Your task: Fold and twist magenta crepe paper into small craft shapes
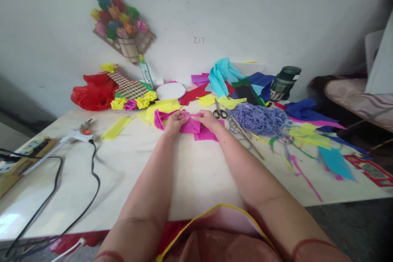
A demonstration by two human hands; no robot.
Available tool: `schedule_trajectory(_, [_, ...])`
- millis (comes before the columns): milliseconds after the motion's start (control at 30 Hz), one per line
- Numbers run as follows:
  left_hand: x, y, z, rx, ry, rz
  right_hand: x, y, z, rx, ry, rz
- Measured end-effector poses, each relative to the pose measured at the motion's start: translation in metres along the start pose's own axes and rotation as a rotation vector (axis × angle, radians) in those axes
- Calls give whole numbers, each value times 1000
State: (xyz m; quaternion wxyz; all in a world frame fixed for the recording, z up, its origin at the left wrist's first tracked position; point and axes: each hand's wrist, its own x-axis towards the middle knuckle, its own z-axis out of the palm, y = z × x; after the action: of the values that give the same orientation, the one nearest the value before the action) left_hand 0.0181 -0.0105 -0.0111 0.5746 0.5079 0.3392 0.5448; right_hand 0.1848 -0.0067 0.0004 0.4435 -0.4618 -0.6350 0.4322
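Both my hands meet at the middle of the table over a sheet of magenta tissue paper (196, 129). My left hand (174, 122) pinches the paper's left part, fingers closed on a fold. My right hand (209, 120) grips the right part of the same sheet, fingers curled on it. A thin folded strip of the paper runs between the two hands. More of the magenta sheet lies flat under and in front of my right hand.
Scissors (220, 111), a wooden stick (246, 135) and a heap of purple yarn (260, 118) lie to the right among coloured paper scraps. A glue gun (74, 133) with black cord lies left. Yellow paper (116, 127), paper flowers (135, 102), a white plate (170, 90) and a green jar (284, 82) sit behind.
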Motion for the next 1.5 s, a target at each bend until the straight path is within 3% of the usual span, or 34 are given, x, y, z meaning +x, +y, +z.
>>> schedule_trajectory(600, [-6,8,4,-86,44,-61,-3,-3,2,60,-85,-56])
schedule_trajectory(833, [-8,11,5,-101,20,-110,-1,-4,5,54,-39,-84])
schedule_trajectory(1033, [-9,17,9,-127,94,-101,-2,-7,5,42,-10,-110])
schedule_trajectory(1500, [-2,5,-1,-73,146,-76,-3,-9,7,-28,20,-142])
